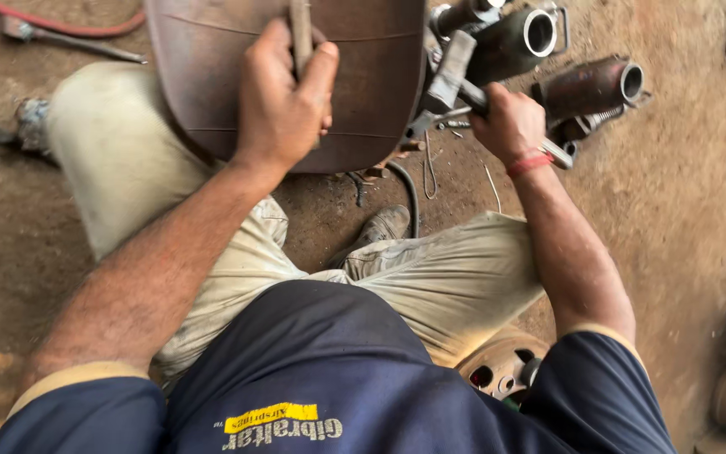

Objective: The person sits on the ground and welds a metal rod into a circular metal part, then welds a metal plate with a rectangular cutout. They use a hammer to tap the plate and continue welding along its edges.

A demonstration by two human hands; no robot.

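My left hand [283,97] is closed around a narrow metal rod or chisel [300,29] standing against a rusty brown curved metal sheet [363,76] that rests by my left knee. My right hand [510,122], with a red band at the wrist, grips the handle of a hammer [451,67] whose grey head sits just right of the sheet's edge. I am seated low, knees apart, in pale dirty trousers and a dark blue shirt.
Two rusty pipe sections [590,84] and a darker tube [518,38] lie beyond my right hand. A red hose [60,23] and a long tool [69,40] lie top left. A wheel rim [502,366] sits under me on the dirt floor.
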